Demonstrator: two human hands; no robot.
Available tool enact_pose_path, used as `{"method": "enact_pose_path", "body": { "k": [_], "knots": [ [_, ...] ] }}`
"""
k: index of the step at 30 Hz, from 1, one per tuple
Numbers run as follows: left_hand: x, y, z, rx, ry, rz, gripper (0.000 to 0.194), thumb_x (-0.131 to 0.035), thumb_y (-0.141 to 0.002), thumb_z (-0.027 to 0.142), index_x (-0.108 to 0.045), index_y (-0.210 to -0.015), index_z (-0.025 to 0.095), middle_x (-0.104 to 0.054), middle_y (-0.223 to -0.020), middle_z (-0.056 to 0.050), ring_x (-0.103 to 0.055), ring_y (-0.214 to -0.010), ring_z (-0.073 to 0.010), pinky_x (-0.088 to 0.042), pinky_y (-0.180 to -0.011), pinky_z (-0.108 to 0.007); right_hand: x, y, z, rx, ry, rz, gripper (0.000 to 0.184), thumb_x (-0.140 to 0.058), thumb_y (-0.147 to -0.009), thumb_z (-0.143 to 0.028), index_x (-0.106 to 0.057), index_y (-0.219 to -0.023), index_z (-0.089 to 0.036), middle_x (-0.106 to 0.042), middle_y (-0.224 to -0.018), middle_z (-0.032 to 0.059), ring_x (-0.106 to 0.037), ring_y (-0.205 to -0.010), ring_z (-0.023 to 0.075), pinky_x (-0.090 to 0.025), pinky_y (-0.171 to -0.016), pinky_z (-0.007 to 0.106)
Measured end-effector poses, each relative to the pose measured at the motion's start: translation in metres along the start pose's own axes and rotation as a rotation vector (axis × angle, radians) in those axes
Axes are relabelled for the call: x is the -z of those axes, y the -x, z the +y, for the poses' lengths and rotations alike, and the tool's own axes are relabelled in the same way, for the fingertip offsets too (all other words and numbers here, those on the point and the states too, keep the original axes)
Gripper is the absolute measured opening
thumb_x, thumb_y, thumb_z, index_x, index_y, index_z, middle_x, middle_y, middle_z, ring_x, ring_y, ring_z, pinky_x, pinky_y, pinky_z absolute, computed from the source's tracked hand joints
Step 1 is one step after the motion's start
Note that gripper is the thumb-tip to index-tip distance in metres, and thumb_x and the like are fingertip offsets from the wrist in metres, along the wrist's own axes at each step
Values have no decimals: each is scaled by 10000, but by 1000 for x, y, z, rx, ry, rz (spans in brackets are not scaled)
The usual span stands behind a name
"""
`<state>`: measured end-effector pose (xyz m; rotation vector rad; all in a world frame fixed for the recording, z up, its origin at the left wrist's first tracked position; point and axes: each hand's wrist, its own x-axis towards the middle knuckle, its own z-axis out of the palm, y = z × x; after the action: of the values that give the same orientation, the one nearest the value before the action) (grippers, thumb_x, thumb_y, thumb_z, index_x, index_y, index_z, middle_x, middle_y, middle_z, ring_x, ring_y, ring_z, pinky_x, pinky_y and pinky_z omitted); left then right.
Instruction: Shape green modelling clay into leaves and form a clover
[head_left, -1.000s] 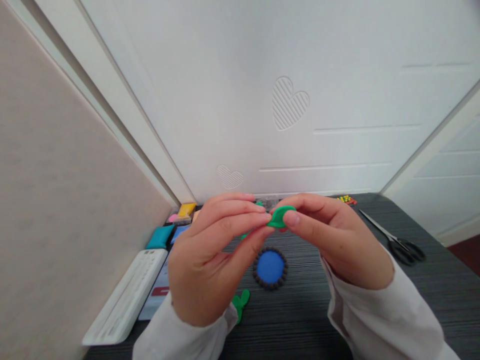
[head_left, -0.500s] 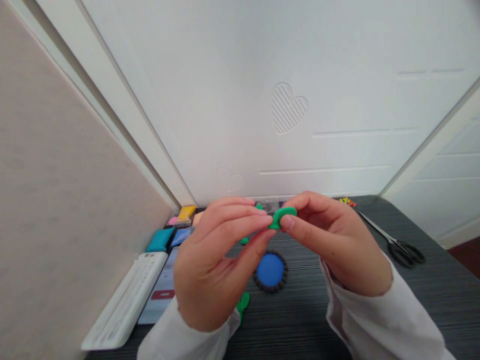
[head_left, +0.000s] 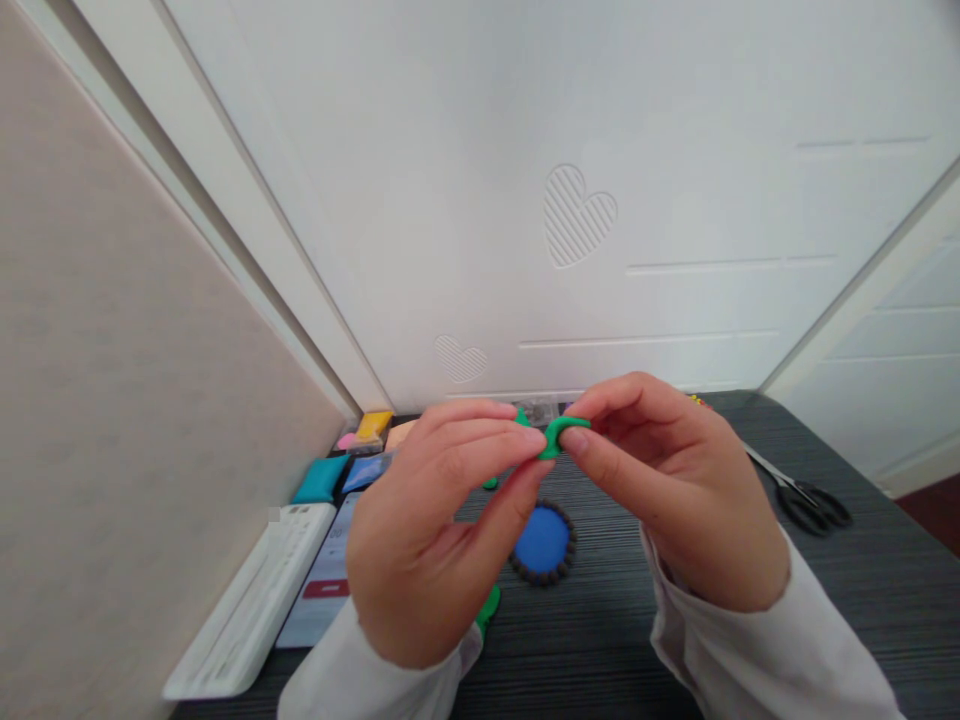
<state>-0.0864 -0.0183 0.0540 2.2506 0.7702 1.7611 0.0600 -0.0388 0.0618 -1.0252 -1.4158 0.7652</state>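
Note:
A small piece of green modelling clay is held up above the table between both hands. My left hand pinches its left end between thumb and fingers. The thumb and forefinger of my right hand grip the other end, where the clay curves like a thin hook. Below the hands lies a blue disc ringed with dark beads of clay. Another flat green clay piece sits near my left wrist, partly hidden by the sleeve. A tiny green bit shows behind my left thumb.
Black-handled scissors lie at the right. On the left are a white case, a phone or tablet, a teal packet and a yellow packet. A white panelled wall rises behind the dark table.
The right end of the green clay has bent into a thinner curve. My right hand has risen slightly and shifted a little; my left hand keeps its pinch.

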Motion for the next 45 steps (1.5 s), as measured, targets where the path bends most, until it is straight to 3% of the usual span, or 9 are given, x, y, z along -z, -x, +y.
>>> {"method": "enact_pose_path", "body": {
  "k": [6,10,18,24,32,45],
  "knots": [
    [0,3,2,257,188,-3,316,-603,-654,11,-609,-885,226,-627,-871,-7,-586,-841,-160,-491,-777,-330,0,-1,0,9,-18,-17,79,-575,-735,-236,-571,-812,-216,-596,-748,-5,-543,-688,116,-427,-631,260],
    [2,4,1,300,216,-5,277,-603,-668,30,-616,-865,224,-631,-866,2,-596,-821,-142,-501,-769,-294,2,-1,-1,-3,-27,-51,88,-558,-751,-248,-584,-827,-213,-619,-755,1,-564,-699,125,-435,-649,272],
    [2,5,0,366,163,-14,257,-590,-709,119,-611,-924,257,-644,-856,2,-607,-753,-138,-509,-726,-283,-2,0,2,76,113,-1,107,-535,-772,-226,-573,-871,-228,-629,-828,-1,-559,-781,135,-433,-704,289],
    [1,2,2,347,9,-48,226,-587,-710,121,-626,-890,254,-653,-803,22,-606,-719,-119,-512,-698,-254,-3,0,2,166,220,19,129,-568,-746,-217,-573,-874,-223,-610,-797,-17,-541,-744,109,-430,-689,251],
    [1,2,4,306,45,-70,272,-584,-692,62,-621,-887,248,-640,-859,13,-596,-800,-135,-494,-766,-268,-4,-1,-1,308,407,8,149,-531,-759,-163,-590,-881,-225,-626,-826,-17,-547,-766,109,-419,-681,235],
    [-1,1,5,329,75,-7,226,-588,-697,72,-625,-848,237,-643,-821,32,-596,-735,-95,-495,-685,-212,-5,-1,-1,332,409,44,138,-536,-760,-164,-588,-878,-211,-632,-825,-26,-548,-761,89,-415,-688,210]
  ]
}}
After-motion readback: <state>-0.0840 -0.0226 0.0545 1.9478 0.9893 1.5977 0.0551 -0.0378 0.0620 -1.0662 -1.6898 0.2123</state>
